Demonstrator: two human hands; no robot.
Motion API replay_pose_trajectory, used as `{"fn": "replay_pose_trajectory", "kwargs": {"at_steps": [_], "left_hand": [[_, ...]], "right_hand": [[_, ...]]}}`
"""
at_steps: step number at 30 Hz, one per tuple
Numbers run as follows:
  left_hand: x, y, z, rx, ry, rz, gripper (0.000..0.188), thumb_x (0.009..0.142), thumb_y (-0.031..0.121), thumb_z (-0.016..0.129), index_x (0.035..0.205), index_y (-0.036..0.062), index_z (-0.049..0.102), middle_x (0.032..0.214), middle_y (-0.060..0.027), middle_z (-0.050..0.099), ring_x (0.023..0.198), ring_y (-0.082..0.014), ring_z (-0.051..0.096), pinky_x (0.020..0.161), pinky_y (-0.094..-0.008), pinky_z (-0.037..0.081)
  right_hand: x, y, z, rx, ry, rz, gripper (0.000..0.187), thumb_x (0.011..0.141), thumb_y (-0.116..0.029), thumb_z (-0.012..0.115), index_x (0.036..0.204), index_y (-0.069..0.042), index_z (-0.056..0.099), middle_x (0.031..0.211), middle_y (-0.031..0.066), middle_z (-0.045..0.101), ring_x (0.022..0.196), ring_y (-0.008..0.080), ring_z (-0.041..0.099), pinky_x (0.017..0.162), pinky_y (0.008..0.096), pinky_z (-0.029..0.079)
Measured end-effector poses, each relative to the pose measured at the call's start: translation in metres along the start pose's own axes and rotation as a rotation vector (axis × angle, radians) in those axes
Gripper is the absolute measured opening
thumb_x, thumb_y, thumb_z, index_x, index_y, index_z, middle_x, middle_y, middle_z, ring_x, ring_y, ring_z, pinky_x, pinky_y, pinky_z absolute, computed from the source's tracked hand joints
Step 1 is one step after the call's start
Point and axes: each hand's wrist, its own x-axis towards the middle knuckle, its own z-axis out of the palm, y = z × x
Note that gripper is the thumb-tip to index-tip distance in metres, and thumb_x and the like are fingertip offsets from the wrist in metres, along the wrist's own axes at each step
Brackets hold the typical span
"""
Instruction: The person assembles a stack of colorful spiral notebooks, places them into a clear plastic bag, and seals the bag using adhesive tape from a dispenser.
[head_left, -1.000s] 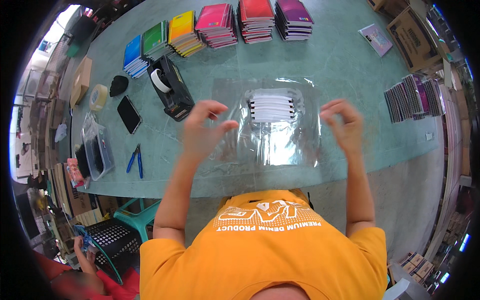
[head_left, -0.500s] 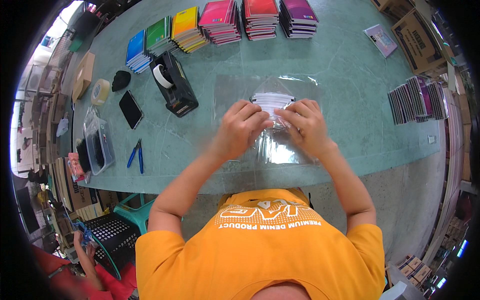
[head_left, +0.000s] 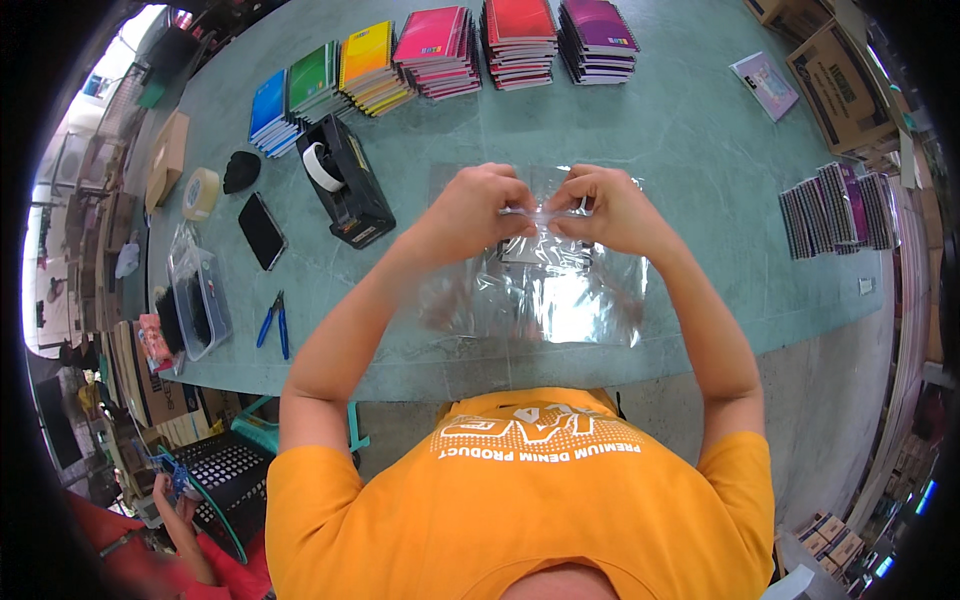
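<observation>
My left hand and my right hand meet over the near middle of the table, thumbs and fingertips pinched. Between them they hold a gathered edge of a clear plastic sheet, pulled taut in a short line. Wrapped or covered by the sheet is a small stack with white page edges, which looks like notebooks; glare and my fingers hide most of it. The rest of the plastic spreads shiny and creased toward me and out to both sides.
Notebook stacks in several colours, such as a yellow stack, line the far side. Leftward are a tape dispenser, phone, blue-handled nippers and plastic box. Rightward lie spiral notebooks. Another person's arm shows lower left.
Both hands have moved away from me, over the far part of the stack. The plastic now covers the white page edges and is pinched in a line between my fingers.
</observation>
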Motion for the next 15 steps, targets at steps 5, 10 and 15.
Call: {"fn": "replay_pose_trajectory", "kwargs": {"at_steps": [5,10,15], "left_hand": [[-0.019,0.027,0.013,0.357,-0.02,0.085,0.026,0.075,0.013,0.066,0.098,0.0022,0.062,0.09,-0.008,0.059,0.088,-0.0264,0.055,0.074,-0.0352,0.046],[-0.051,0.026,0.033,0.588,0.226,0.265,0.035,0.071,0.014,0.065,0.104,0.0034,0.061,0.099,-0.0058,0.059,0.096,-0.0244,0.053,0.079,-0.0362,0.043],[-0.068,0.014,0.065,0.561,0.472,0.295,0.038,0.072,0.016,0.068,0.108,0.0066,0.061,0.107,-0.0062,0.058,0.1,-0.0251,0.052,0.081,-0.0375,0.041]], "right_hand": [[-0.016,-0.027,0.017,-0.636,-0.027,-0.172,0.028,0.07,-0.008,0.063,0.098,-0.004,0.066,0.094,0.0104,0.06,0.097,0.0253,0.057,0.079,0.0353,0.047],[-0.067,-0.004,0.055,-0.779,0.268,-0.415,0.035,0.076,-0.01,0.057,0.11,-0.007,0.062,0.12,0.0131,0.056,0.119,0.0294,0.047,0.1,0.0425,0.036],[-0.069,0.027,0.07,-0.7,0.463,-0.53,0.036,0.077,-0.013,0.059,0.113,-0.014,0.061,0.121,0.0075,0.057,0.119,0.0268,0.048,0.1,0.0429,0.035]]}}
